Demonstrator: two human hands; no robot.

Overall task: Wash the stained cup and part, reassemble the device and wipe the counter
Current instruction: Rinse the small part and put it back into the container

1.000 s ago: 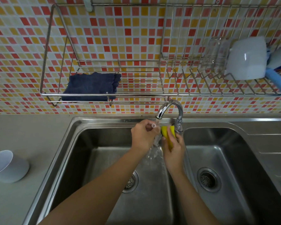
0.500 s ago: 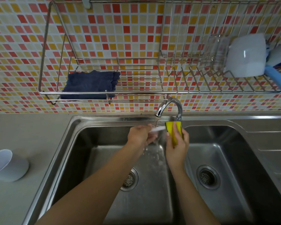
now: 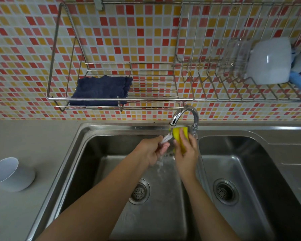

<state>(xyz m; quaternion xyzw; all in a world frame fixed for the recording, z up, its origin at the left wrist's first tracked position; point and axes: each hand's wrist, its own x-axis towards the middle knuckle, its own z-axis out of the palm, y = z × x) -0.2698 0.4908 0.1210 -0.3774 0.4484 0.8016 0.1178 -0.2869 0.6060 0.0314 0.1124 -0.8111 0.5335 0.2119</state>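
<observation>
Over the left basin of the steel sink point(image 3: 87, 136), the left hand point(image 3: 150, 151) was closed around a small white part point(image 3: 167, 138), which stuck out from the fingertips toward the faucet point(image 3: 182, 113). Its exact shape was hard to make out through the running water. The right hand point(image 3: 186, 153) pinched a yellow sponge point(image 3: 178, 136) just beside the part's tip, apparently touching it, directly under the spout. A white cup point(image 3: 9, 174) lay tilted on the desk point(image 3: 33, 136), well apart to the left. A dark blue cloth point(image 3: 101, 89) sat on the wire rack point(image 3: 111, 98) above.
</observation>
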